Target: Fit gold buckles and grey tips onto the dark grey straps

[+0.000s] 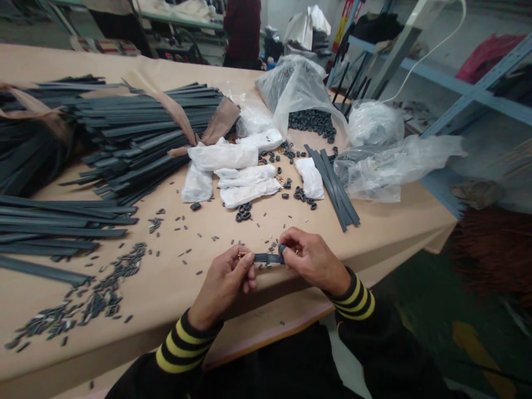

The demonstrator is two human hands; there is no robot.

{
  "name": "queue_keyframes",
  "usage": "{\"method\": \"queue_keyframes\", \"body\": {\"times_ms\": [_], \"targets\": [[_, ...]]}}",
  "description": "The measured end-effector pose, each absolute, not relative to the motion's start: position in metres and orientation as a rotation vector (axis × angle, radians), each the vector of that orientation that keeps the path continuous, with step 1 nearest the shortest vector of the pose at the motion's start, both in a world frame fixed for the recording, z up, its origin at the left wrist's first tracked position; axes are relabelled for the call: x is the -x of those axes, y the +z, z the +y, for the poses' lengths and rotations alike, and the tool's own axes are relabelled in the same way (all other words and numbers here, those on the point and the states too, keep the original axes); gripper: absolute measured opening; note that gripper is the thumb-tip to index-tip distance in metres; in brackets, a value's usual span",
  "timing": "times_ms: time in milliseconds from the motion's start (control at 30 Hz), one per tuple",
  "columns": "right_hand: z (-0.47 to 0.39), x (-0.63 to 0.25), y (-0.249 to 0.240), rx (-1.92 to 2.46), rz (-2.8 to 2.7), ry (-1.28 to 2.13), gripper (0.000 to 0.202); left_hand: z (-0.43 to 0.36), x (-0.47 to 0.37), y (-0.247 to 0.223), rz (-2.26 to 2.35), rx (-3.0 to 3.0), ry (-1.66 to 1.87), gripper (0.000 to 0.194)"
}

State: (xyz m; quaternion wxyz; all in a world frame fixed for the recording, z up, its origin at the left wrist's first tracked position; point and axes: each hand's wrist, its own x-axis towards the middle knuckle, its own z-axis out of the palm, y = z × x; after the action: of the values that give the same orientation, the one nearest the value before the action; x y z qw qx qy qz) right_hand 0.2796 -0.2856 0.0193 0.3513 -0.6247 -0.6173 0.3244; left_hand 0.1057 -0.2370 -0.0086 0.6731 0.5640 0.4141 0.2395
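Note:
Between my hands, just above the table's front edge, a dark leather-like strap (266,258) is stretched level. My left hand (228,271) pinches its left end, where a small gold-coloured metal piece (242,255) shows at the fingertips. My right hand (310,256) is closed on the right end, with a dark loop (282,252) at its fingers; part of the strap is hidden there. Beyond the hands lie several small dark loops (243,212) and white wrapped packets (249,185). Tiny dark cut pieces (100,293) are scattered on the table at left.
Bundles of dark strips (141,127) tied with brown bands fill the left of the paper-covered table (174,299). A plastic bag (299,88) spills dark loops at the back. Loose strips (332,185) and clear plastic (394,166) lie right. A person (242,33) stands beyond.

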Motion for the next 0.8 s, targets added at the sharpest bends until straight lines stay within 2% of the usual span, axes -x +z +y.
{"method": "queue_keyframes", "body": {"times_ms": [200, 467, 800], "targets": [[-0.296, -0.256, 0.004, 1.546, -1.224, 1.161, 0.009, -0.242, -0.104, -0.009, 0.933, -1.284, 0.597, 0.020], [-0.298, -0.251, -0.005, 1.464, -0.990, 1.274, 0.010, -0.246, -0.100, -0.010, 0.904, -1.304, 0.611, 0.020], [-0.296, -0.254, -0.010, 1.327, -0.726, 1.428, 0.026, -0.251, -0.106, -0.015, 0.981, -1.447, 0.643, 0.017]]}}
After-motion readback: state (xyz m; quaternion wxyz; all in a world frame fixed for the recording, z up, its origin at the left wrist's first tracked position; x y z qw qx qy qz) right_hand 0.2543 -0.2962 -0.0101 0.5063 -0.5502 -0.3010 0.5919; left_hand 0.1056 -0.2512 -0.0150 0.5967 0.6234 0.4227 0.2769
